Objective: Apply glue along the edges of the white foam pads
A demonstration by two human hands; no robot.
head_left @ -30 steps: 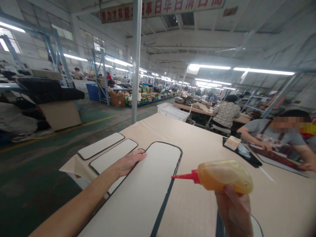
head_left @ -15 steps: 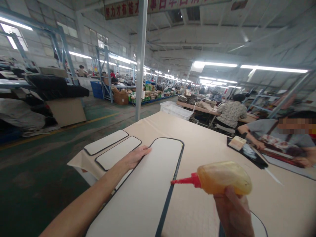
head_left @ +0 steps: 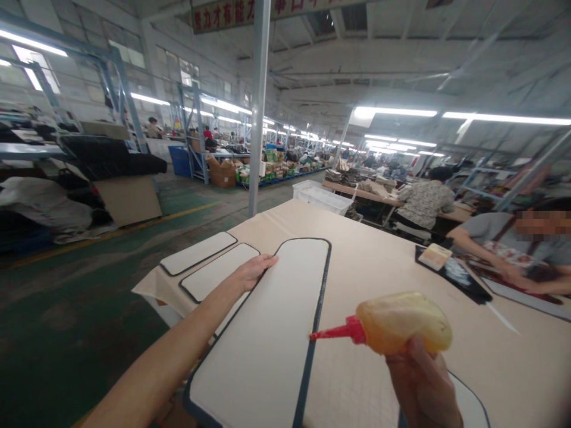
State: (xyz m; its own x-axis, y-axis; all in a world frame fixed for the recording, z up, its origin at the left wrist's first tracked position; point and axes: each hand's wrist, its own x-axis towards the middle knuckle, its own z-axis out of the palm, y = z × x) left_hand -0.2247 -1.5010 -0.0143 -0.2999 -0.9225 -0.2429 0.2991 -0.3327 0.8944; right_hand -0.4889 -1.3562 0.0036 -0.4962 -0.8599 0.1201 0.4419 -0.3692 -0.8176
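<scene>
A long white panel (head_left: pixel 263 321) with a dark border and rounded corners lies in front of me, its near end reaching past the table edge. My left hand (head_left: pixel 255 271) grips the panel's left edge near the far end, thumb on top. In my right hand (head_left: pixel 423 377) is a squeeze bottle (head_left: pixel 404 321) of yellowish liquid, tipped on its side. Its red nozzle touches the dark border on the panel's right side. A shiny wet line runs along the border from the nozzle toward the far corner.
Two smaller white panels (head_left: pixel 198 252) with dark edging lie at the table's left. Another white panel (head_left: pixel 468 401) is partly behind my right hand. A black tray (head_left: pixel 479 291) holds a tan block (head_left: pixel 436 256). A co-worker (head_left: pixel 491 238) works at the right edge. A metal post (head_left: pixel 259 119) rises beyond the table (head_left: pixel 357 255).
The nozzle has moved a little nearer to me along the right border, and the shiny line is longer. The panel's near end now shows. My left hand keeps its hold.
</scene>
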